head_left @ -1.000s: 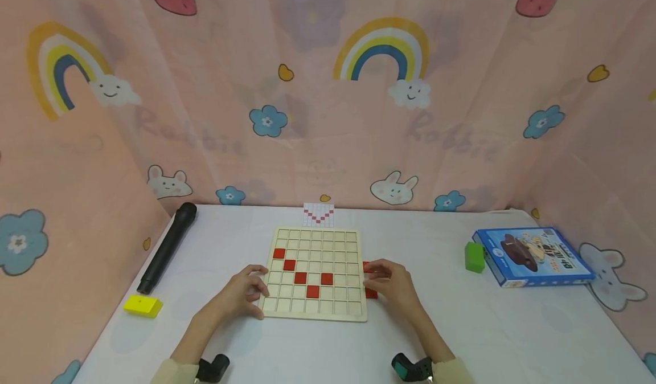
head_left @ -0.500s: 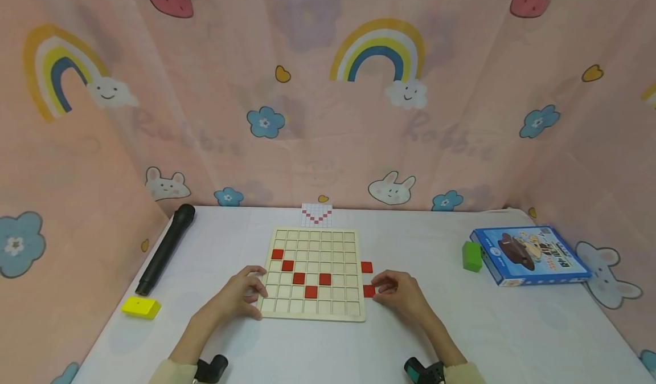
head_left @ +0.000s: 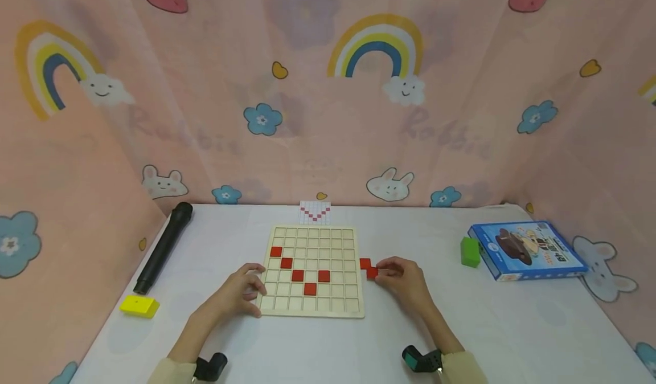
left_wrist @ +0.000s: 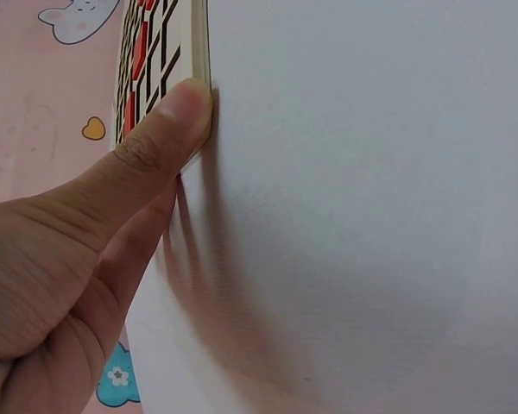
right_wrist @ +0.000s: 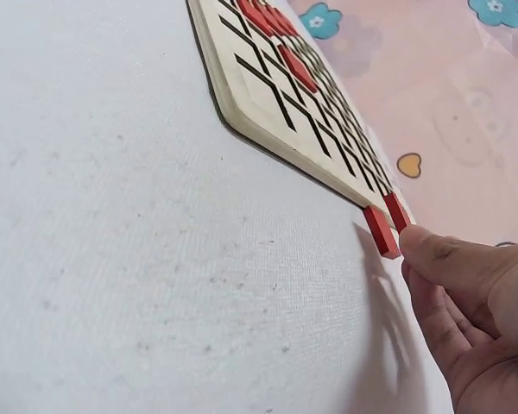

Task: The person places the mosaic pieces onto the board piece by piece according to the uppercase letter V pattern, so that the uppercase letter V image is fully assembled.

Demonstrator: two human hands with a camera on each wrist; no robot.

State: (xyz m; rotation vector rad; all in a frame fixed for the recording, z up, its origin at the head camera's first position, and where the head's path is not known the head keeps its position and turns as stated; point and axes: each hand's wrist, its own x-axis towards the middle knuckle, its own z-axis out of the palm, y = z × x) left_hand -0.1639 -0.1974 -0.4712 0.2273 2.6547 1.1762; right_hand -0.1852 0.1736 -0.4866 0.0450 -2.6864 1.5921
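Note:
A wooden grid board [head_left: 353,310] lies on the white table, with several red tiles [head_left: 298,275] set in a V-like line. My left hand [head_left: 253,293] grips the board's near left edge; the thumb [left_wrist: 168,112] presses on the board's rim [left_wrist: 200,43]. To the right of the board, my right hand [head_left: 381,273] pinches a red tile [head_left: 372,272], which is tipped up on the cloth [right_wrist: 380,231]. A second loose red tile [head_left: 364,262] lies just beyond it, close to the board's right edge.
A small pattern card [head_left: 315,212] lies behind the board. A black microphone [head_left: 163,247] and a yellow block [head_left: 136,306] are at the left. A green block [head_left: 469,252] and a blue box [head_left: 528,250] are at the right. Pink curtains enclose the table.
My right hand has gone from the near loose tile forward along the board's right edge, bringing that tile up beside the far loose one. The left hand has stayed on the board.

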